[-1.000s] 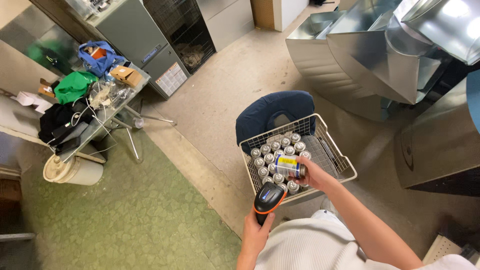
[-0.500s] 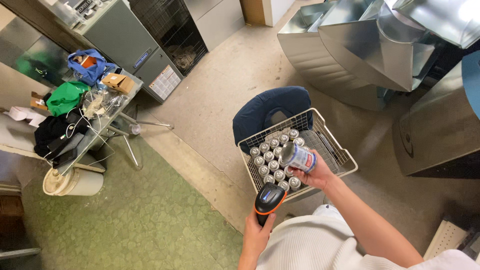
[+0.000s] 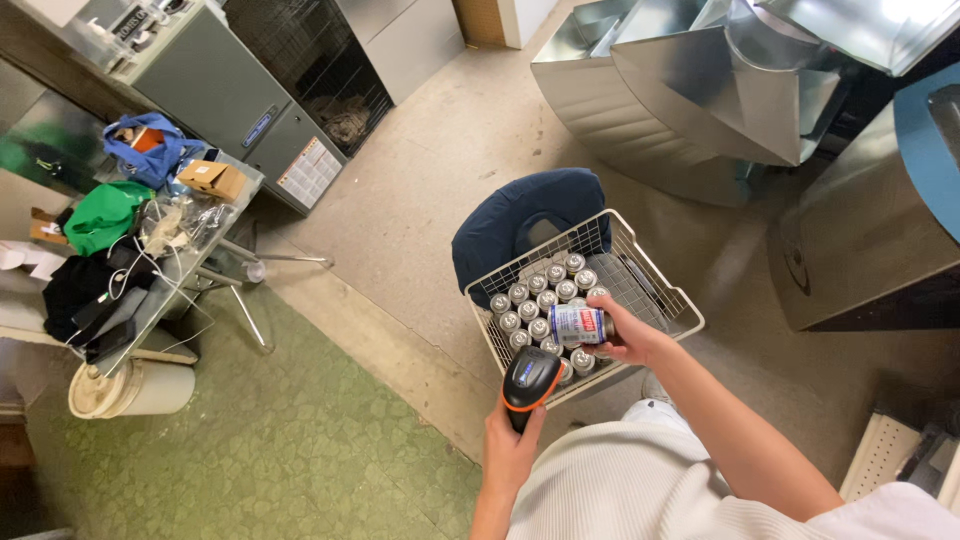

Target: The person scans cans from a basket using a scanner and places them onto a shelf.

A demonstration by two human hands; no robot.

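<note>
My right hand (image 3: 628, 336) grips a silver can with a blue and red label (image 3: 578, 325), held on its side just above the cans below. Those several silver cans (image 3: 535, 303) stand upright in the left part of a white wire basket (image 3: 662, 283). The basket rests on a dark blue padded chair (image 3: 520, 220). My left hand (image 3: 512, 440) holds a black and orange handheld scanner (image 3: 531, 380) by its grip, its head near the basket's front edge and just below the held can.
A folding table (image 3: 190, 262) at the left carries a green bag, a blue bag, a cardboard box, cables and dark clothing. A white bucket (image 3: 130, 390) stands under it. Sheet-metal ducts (image 3: 700, 100) and grey cabinets line the back and right.
My right hand has turned the labelled can and lowered it slightly toward the basket. The scanner hand stayed roughly in place. The view shifted a little.
</note>
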